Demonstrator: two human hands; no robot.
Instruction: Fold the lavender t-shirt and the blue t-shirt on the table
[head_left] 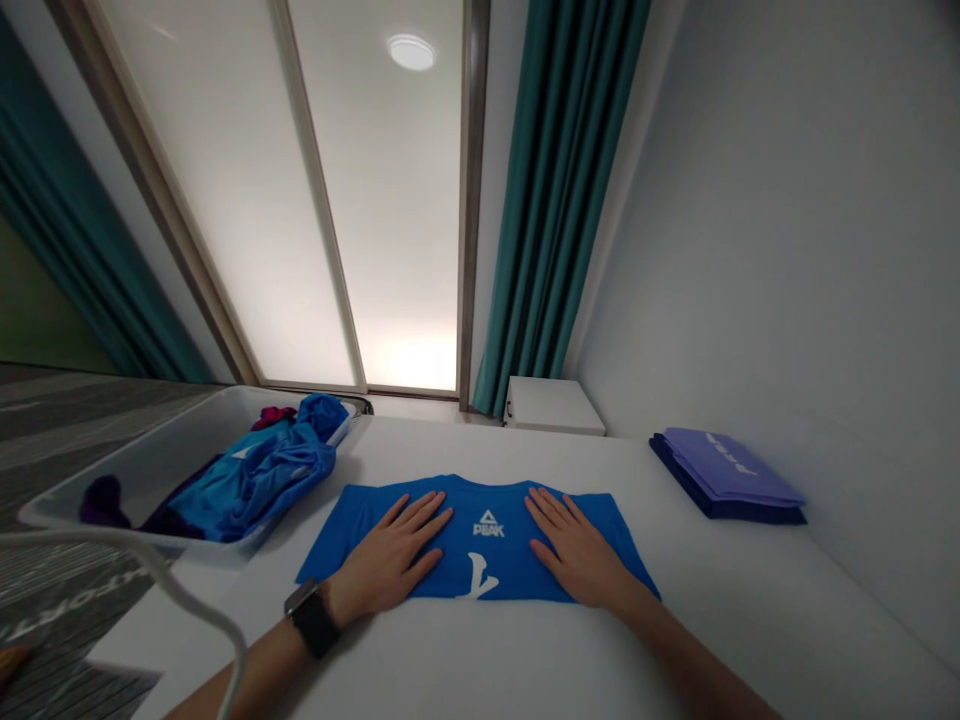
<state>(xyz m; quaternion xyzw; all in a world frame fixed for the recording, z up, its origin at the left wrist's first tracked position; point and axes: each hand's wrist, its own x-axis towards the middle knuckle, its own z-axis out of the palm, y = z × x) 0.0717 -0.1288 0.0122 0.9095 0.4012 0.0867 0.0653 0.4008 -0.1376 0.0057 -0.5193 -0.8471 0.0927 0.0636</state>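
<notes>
A blue T-shirt (487, 500) with a white PEAK logo lies on the white table, its lower part folded under or over so that only the upper part shows. My left hand (397, 560) rests flat on its left side, fingers spread, a dark watch (311, 615) on the wrist. On the right side of the shirt my right hand (574, 550) also lies flat with fingers stretched out. Neither hand grips the cloth. Both sleeves are spread outward, and part of a white print shows at the near edge.
At the left stands a translucent plastic bin (172, 425) holding crumpled blue, dark and red clothes (255, 470). Folded purple and navy garments (731, 470) are stacked at the right by the wall. A pale cable (172, 585) curves across the lower left. Beyond the table is a white cabinet (555, 405).
</notes>
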